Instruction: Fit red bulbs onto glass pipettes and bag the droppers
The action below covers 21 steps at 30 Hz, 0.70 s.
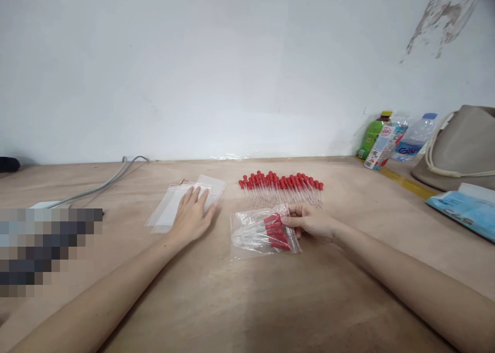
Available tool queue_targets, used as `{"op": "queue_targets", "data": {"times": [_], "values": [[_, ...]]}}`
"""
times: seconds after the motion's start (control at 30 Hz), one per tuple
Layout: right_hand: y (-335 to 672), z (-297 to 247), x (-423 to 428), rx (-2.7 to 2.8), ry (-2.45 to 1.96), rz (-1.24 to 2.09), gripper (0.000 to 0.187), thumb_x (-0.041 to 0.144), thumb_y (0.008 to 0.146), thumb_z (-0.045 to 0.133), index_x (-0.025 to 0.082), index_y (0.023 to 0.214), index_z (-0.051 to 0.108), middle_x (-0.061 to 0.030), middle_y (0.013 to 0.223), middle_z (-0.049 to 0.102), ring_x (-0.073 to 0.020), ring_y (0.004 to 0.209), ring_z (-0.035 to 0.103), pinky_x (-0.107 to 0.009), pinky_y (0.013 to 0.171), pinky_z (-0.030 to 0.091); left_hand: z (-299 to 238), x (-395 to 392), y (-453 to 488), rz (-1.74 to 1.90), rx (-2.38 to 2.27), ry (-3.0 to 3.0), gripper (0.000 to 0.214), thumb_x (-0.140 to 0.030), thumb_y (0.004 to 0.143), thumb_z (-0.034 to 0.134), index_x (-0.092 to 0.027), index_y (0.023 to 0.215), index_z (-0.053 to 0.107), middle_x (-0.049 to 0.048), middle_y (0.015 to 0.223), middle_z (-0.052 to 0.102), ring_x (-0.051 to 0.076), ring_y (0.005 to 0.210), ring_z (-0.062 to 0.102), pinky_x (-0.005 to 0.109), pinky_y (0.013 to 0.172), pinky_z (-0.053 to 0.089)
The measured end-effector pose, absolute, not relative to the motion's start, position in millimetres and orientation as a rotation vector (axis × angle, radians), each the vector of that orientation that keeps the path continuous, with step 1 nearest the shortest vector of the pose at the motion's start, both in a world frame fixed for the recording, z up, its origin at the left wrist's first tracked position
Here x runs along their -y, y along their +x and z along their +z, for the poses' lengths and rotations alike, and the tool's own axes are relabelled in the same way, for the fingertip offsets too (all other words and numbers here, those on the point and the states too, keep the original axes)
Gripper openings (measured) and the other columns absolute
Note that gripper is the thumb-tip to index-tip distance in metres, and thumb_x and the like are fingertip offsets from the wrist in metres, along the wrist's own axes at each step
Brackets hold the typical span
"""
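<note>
My left hand [194,212] lies flat with its fingers spread on a small stack of clear zip bags [164,211]. In my right hand [303,221] is the right edge of a zip bag of droppers [257,234], pinched between thumb and fingers. Inside that bag, several glass droppers point their tips left, with red rubber bulbs at the right end. Just behind it, a row of loose droppers [280,188] rests on the table, red bulbs toward the wall.
A grey cable [104,183] runs along the left side. At the back right stand a green bottle [373,136], a carton [382,146], a clear water bottle [415,139] and a beige bag [460,141]. A blue packet [466,211] lies at the right edge.
</note>
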State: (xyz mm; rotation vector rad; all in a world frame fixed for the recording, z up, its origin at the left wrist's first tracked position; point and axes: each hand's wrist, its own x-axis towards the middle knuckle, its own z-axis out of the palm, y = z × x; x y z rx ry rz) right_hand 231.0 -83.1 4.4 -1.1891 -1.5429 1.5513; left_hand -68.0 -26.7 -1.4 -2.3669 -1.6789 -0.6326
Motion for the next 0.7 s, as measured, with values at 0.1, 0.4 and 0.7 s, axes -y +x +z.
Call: {"op": "queue_targets", "data": {"times": [0.1,0.4,0.7], "values": [[231.7,8.9,79.9,1.578,-1.122,1.562,0.028,0.041,0.069,0.063,0.014,0.072,0.056,0.0038,0.055,0.055,-0.0048,0.042,0.046,-0.018,0.042,0.037,-3.7,10.7,-80.6,-0.38,1.997,-2.271,0.076,-0.059,0.079,0.03,-0.005,0.132,0.03,0.0232,0.136,0.03,0.039,0.127,0.021,0.053,0.099,0.022],[167.9,17.0,47.7,1.017,-0.988,1.369,0.005,0.015,0.079,0.047,0.017,0.077,0.052,-0.0023,0.073,0.061,-0.01,0.059,0.057,-0.026,0.06,0.049,-1.1,5.0,-84.0,-0.089,2.149,-2.129,0.057,-0.047,0.084,0.02,-0.007,0.12,0.041,0.026,0.124,0.039,0.042,0.116,0.034,0.053,0.087,0.029],[79.4,-13.0,5.0,1.262,-0.934,1.241,0.015,0.02,0.087,0.027,0.022,0.089,0.041,-0.0049,0.088,0.056,-0.0131,0.081,0.059,-0.029,0.069,0.051,2.4,7.0,-86.7,-0.127,2.17,-2.121,0.046,-0.035,0.086,0.019,-0.009,0.109,0.048,0.0245,0.115,0.047,0.04,0.109,0.043,0.053,0.081,0.034]]}}
